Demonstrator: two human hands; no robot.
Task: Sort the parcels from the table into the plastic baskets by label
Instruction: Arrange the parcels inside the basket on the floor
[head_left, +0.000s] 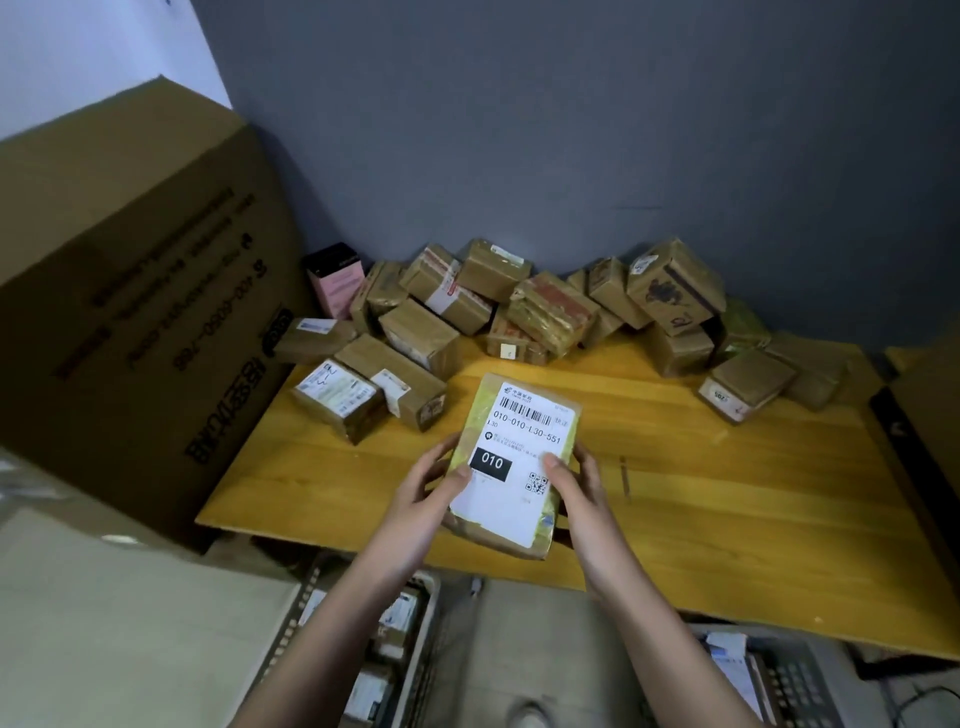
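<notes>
You hold one parcel (511, 462) between both hands, above the near part of the wooden table (727, 519), label side up. Your left hand (434, 488) clamps its left edge, thumb on the white label and fingers curled under; your right hand (576, 483) grips the right edge the same way. The label reads 010-010-L30-551, with 010 in a black block, so you are at the reading step and the drop is not yet made.

Most of the sorting is left. A heap of brown parcels (519, 306) lies along the back of the table against the grey wall, and a small cluster (363, 389) sits nearer on the left. Below the table edge two plastic baskets show: the left basket (423, 623) between your forearms, and the right basket (795, 675) at the lower right. Each already holds a few labelled parcels, so a start has been made.

Much is hidden from you here. Your forearms cover a good part of the left basket, and the frame cuts off the lower parts of both. I cannot read any marking on either basket, so which one takes 010 cannot be told. The labels on the heaped parcels are too small or turned away. The large cardboard box (130, 286) on the left blocks that side of the table, and its print appears to be upside down.
</notes>
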